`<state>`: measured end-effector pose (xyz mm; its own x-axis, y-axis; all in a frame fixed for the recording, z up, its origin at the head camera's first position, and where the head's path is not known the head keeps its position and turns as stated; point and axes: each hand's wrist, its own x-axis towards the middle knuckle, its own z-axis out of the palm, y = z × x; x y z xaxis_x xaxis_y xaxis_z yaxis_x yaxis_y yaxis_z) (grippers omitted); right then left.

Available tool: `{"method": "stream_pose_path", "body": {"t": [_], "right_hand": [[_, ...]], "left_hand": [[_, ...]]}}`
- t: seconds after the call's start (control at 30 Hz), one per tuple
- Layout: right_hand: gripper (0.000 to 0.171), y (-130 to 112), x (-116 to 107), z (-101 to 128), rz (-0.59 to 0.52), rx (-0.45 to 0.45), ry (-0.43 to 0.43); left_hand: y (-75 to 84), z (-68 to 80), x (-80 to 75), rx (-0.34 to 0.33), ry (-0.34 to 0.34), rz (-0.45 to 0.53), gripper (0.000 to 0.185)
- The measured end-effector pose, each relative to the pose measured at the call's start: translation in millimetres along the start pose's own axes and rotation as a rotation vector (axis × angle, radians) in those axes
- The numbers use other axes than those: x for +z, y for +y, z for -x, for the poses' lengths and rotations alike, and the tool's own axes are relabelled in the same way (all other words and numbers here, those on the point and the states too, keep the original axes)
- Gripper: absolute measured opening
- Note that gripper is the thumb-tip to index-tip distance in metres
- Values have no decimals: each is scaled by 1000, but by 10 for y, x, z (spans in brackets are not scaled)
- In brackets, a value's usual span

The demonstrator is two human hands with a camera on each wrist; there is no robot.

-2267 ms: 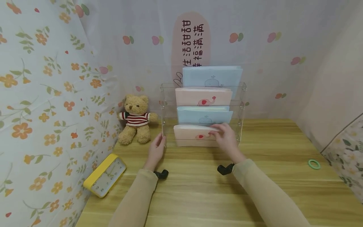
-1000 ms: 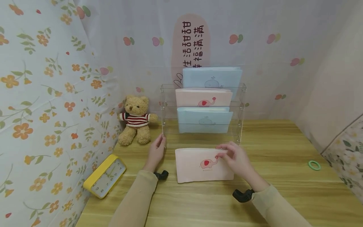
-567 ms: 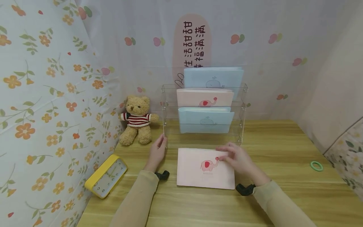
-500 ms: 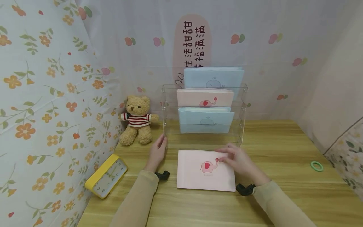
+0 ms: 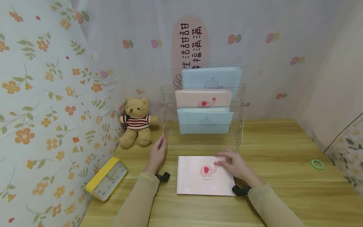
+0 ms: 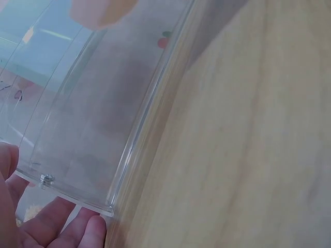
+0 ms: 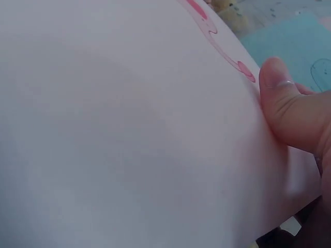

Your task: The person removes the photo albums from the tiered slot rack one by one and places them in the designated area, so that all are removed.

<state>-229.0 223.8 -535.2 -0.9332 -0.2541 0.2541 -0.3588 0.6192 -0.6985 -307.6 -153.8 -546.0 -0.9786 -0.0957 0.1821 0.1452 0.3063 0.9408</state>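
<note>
Now, the right hand [image 5: 233, 164] pinches the pink book [image 5: 202, 179], low centre of the frame, near its upper right corner, thumb on top; the left hand [image 5: 157, 154] curls round the rack [image 5: 240, 123], left of centre; a light, level hold should spare creases

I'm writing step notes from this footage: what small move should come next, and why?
Probably, the right hand should lower the pink booklet flat onto the table and let go: it pinches the booklet's far edge, the booklet is out in front of the clear rack, and the left hand grips the rack's side.
</note>
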Motion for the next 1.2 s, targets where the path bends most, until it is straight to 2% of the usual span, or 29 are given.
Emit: {"method": "stream_pose_path", "body": {"t": [0.13, 0.43, 0.67, 0.87, 1.2], "right_hand": [[31, 37, 13, 31, 14, 30, -24], [32, 92, 30, 19, -2, -11, -33], [31, 142, 69, 25, 41, -55, -20], [32, 154, 72, 39, 52, -26, -49], [31, 168, 57, 22, 159, -76, -24]], "left_hand": [[-11, 23, 12, -9, 9, 11, 50], [-8, 0, 9, -6, 8, 30, 51], [-8, 2, 10, -5, 6, 27, 50], [7, 18, 8, -21, -10, 37, 52], [6, 9, 17, -15, 0, 45, 51]]}}
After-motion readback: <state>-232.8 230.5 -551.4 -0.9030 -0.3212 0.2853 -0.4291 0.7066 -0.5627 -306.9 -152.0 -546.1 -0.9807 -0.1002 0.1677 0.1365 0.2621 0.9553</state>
